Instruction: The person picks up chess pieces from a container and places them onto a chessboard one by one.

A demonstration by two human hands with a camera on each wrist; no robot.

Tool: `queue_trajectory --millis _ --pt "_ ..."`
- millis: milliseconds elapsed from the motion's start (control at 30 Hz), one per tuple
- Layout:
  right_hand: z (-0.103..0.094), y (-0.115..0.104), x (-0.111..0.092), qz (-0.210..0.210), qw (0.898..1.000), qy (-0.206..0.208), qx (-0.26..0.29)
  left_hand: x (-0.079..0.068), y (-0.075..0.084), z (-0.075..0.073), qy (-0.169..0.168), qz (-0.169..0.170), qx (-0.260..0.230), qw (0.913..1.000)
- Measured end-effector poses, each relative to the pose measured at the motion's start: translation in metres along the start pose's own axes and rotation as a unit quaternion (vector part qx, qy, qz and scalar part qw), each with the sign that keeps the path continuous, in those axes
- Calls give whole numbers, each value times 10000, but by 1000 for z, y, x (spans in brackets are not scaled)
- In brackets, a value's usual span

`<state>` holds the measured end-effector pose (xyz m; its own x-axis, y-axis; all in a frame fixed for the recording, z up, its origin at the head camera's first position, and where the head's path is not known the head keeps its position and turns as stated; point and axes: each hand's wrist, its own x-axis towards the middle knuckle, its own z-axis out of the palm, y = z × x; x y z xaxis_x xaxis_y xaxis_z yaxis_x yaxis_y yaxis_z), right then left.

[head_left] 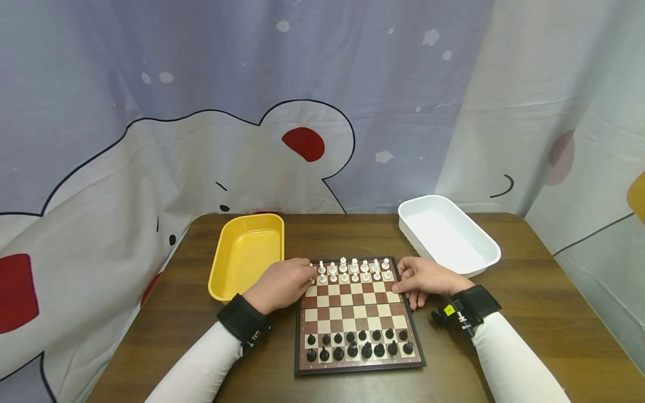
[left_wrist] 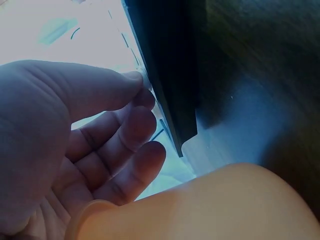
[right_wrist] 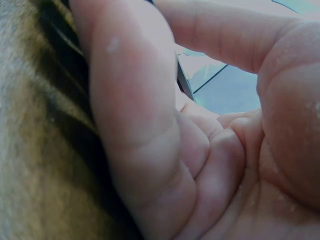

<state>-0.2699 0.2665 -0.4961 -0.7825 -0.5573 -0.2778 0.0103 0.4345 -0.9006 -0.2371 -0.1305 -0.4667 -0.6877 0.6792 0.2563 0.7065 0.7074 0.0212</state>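
Note:
A chessboard (head_left: pixel 327 314) with a dark frame lies on the table. White chess pieces (head_left: pixel 355 265) fill its two far rows and black chess pieces (head_left: pixel 366 350) its two near rows. My left hand (head_left: pixel 282 284) is at the far left corner, thumb and index fingertip pinching a small white chess piece, mostly hidden by the fingers. In the left wrist view, the left thumb (left_wrist: pixel 95 85) meets the index fingertip beside the board's dark edge (left_wrist: pixel 170 75). My right hand (head_left: pixel 425 278) grips the board's right edge, its thumb on top and the other fingers along the side.
A yellow tray (head_left: pixel 218 274) stands left of the board, just behind the left hand. On the back right is a white tray (head_left: pixel 491 258), close behind the right hand. The brown wooden table (head_left: pixel 166 341) ends at a patterned curtain (head_left: pixel 242 162).

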Motion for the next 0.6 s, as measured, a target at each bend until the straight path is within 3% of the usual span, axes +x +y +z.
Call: queue_trajectory --millis 600 --pt "-1 2 2 23 10000 -31 82 1 2 0 -146 -152 5 9998"
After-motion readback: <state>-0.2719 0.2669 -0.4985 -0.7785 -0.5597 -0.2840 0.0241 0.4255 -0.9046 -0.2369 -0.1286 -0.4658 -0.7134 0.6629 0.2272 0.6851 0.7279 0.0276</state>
